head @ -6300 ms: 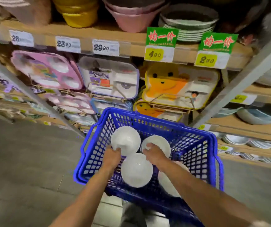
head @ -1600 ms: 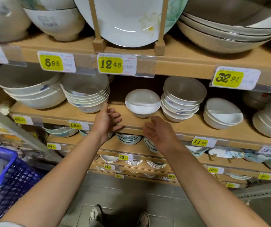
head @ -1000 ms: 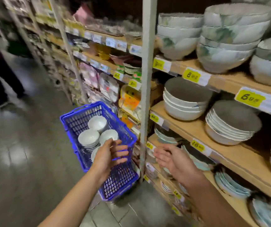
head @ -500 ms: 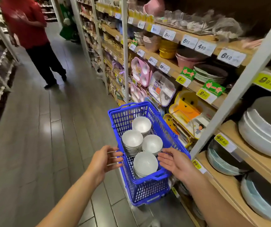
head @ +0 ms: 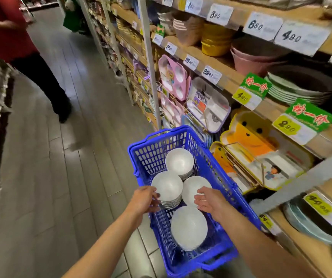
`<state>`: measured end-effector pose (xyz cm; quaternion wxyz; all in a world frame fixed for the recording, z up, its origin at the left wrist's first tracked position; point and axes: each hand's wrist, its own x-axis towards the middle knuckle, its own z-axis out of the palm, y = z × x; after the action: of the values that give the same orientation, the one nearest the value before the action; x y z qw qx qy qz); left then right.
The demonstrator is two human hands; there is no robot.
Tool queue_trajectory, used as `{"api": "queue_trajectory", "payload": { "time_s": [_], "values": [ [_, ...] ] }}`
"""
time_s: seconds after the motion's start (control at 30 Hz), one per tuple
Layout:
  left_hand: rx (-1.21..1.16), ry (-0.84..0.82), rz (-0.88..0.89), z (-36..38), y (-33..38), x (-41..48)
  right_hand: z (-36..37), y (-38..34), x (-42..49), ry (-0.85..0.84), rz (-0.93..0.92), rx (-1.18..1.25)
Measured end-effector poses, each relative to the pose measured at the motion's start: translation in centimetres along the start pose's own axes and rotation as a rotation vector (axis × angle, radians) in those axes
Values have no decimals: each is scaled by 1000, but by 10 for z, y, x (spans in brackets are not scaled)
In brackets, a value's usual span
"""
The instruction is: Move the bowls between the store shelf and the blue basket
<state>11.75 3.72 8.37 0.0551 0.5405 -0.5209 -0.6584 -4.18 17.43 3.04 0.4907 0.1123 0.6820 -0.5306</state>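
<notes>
Blue basket (head: 148, 155) sits low centre in the head view, just beside the wooden store shelf (head: 233, 83) on your right. It holds four stacks of white bowls: far stack (head: 179, 161) at the back wall, left stack (head: 167, 185) and right stack (head: 191, 187) side by side mid-basket, near stack (head: 189, 227) closest to you. Your left hand (head: 144, 199) is over the basket's left rim, fingers loose and only slightly bent, tips against the side of the left stack, no grip. Your right hand (head: 211, 201) is spread wide, palm down, fingertips at the near edge of the right stack's top bowl, holding nothing. Can't tell whether those tips actually press on it. Shelf level next to the basket carries pink divided trays (head: 173, 77) and yellow cartoon trays (head: 249, 137) standing on edge. Board above has yellow bowls (head: 215, 41), pink bowls (head: 249, 59), pale green plates (head: 293, 95), with price tags (head: 211, 74) along its front edge. Person in red top (head: 5, 33) stands up the aisle at upper left on the grey plank floor (head: 51, 177).
</notes>
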Motion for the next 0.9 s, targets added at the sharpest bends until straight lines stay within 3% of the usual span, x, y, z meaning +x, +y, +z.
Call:
{"api": "queue_trajectory", "payload": {
  "time_s": [0.13, 0.27, 0.33, 0.53, 0.7, 0.9],
  "values": [
    [205, -5, 8, 23, -2, 47, 9, 4, 26, 49, 63, -31],
    [675, -14, 69, 32, 4, 104, 30, 3, 52, 1, 96, -181],
    [844, -47, 106, 33, 7, 132, 45, 6, 63, 63, 49, -273],
    [1134, -183, 38, 32, 7, 179, 78, 21, 89, 151, 69, -320],
    [1171, -287, 23, 25, 11, 195, 87, 18, 94, 220, 84, -329],
    [996, -429, 86, 16, 30, 194, 90, 13, 84, 310, 70, -226]
  ]
}}
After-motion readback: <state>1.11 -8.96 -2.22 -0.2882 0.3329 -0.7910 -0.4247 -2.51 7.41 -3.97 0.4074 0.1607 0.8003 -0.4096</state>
